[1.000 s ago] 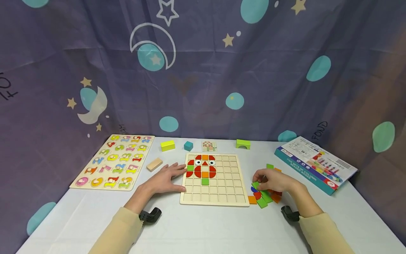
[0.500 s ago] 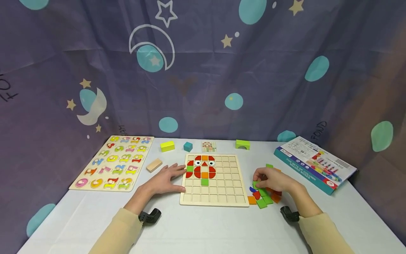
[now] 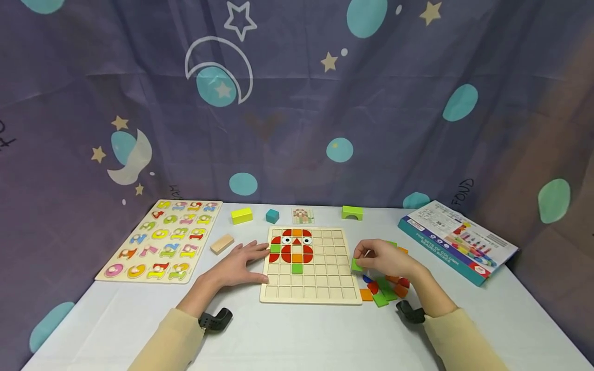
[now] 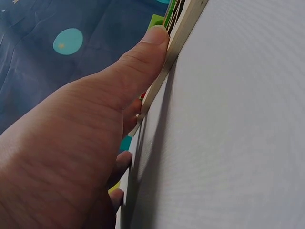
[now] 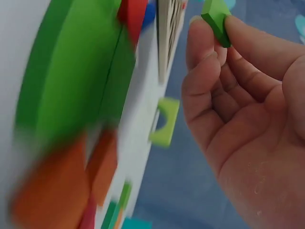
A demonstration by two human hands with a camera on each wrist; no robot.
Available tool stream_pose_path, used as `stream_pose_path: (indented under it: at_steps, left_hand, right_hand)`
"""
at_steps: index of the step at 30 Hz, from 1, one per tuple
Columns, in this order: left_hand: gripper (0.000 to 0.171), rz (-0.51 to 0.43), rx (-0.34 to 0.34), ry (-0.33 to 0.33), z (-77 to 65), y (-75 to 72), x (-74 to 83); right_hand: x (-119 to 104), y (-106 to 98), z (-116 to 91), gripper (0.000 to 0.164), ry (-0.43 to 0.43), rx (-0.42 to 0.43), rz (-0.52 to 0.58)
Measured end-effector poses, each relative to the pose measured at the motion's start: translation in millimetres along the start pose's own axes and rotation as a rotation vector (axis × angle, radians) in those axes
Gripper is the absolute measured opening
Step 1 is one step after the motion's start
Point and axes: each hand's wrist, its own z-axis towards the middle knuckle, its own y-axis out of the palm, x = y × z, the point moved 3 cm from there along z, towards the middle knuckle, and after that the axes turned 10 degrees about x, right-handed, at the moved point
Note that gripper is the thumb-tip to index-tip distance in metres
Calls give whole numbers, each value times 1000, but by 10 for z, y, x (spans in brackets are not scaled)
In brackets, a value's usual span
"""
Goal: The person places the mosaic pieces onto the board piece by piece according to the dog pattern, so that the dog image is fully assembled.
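My right hand point(image 3: 387, 257) pinches a green square tile point(image 5: 217, 20) between thumb and fingertips, just off the right edge of the wooden grid board point(image 3: 325, 288). My left hand point(image 3: 236, 265) lies with fingers spread along the board's left edge, thumb and fingertips touching it. Red, orange and green tiles and two eye tiles sit in the board's upper left cells, with a green tile point(image 3: 297, 268) lower down. Beneath and beside the right hand is a pile of loose tiles point(image 3: 384, 288) in green, orange, red and blue, partly hidden by that hand.
A number puzzle board point(image 3: 153, 242) lies at the left, a teal and white box point(image 3: 459, 242) at the right. Along the back stand a yellow block point(image 3: 242, 215), a teal cube point(image 3: 272, 216), a picture card point(image 3: 303, 216) and a green arch block point(image 3: 352, 213). A plain wooden block point(image 3: 221, 244) lies near the left hand.
My right hand has lifted the green tile from the pile and moved left with it toward the board. The left hand stays at the board's edge. The head view has shifted slightly.
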Motion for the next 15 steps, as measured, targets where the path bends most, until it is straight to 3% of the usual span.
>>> stream_pose_path:
  at_steps: [15]
  left_hand:
    - [83, -14, 9, 15, -4, 6, 9]
  right_hand:
    - [-640, 666, 413, 5, -188, -70, 1]
